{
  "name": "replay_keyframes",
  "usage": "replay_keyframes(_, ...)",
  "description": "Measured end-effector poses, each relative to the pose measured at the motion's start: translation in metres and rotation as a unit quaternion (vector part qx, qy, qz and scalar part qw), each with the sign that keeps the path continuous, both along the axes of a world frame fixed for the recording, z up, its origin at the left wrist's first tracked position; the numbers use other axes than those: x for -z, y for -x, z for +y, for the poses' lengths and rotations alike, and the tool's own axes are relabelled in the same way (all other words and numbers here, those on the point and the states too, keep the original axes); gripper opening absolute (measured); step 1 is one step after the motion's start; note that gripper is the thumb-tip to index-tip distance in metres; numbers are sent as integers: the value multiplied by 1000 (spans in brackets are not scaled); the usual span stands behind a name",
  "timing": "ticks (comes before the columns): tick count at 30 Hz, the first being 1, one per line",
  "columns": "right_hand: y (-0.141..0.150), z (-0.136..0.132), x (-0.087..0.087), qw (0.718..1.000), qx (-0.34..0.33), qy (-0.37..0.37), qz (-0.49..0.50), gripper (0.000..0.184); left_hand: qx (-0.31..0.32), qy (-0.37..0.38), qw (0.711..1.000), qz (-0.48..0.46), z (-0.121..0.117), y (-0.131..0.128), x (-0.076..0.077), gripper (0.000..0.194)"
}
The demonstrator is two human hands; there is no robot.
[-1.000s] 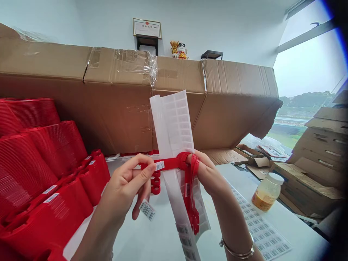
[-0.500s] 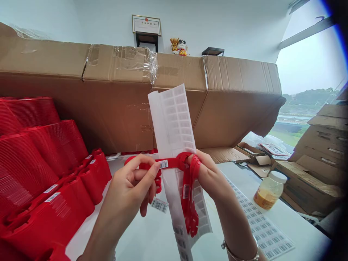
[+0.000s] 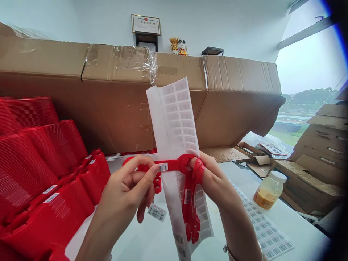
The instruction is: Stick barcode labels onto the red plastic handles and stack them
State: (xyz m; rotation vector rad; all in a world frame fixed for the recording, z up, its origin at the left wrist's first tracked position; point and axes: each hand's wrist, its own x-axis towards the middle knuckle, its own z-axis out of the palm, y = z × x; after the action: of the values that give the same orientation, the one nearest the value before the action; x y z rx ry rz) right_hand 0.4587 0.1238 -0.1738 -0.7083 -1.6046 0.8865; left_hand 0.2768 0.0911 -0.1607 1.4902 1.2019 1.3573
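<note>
Long cardboard cartons (image 3: pixel 114 105) span the upper frame, with stacked red plastic goods (image 3: pixel 29 159) at left on a white table (image 3: pixel 130 235), and a barcode label sheet (image 3: pixel 268 232) and a jar of yellow liquid (image 3: pixel 269 195) at lower right. At centre, the left hand (image 3: pixel 125 188) pinches a red plastic strap (image 3: pixel 174 166) between thumb and curled fingers, while the nearly closed right hand (image 3: pixel 214 177) has the strap looped over its fingers and grips it against a white label backing sheet (image 3: pixel 174 119). A small barcode label (image 3: pixel 163 167) sits on the strap, and a loose barcode label (image 3: pixel 157 212) shows just below the left hand
</note>
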Motion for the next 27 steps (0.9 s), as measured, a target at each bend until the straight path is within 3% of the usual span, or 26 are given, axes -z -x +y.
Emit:
replay_keyframes(14,0,1,1,999,26,-14,-21,25,-6,-14,1000,-1,2,0,3,22)
replay_keyframes(20,0,1,4,999,29,-24,-35,25,39,-15,999,27,12,8,10,29)
replay_keyframes(27,6,5,8,999,39,-15,-15,25,-53,3,997,56,30,10,17,45)
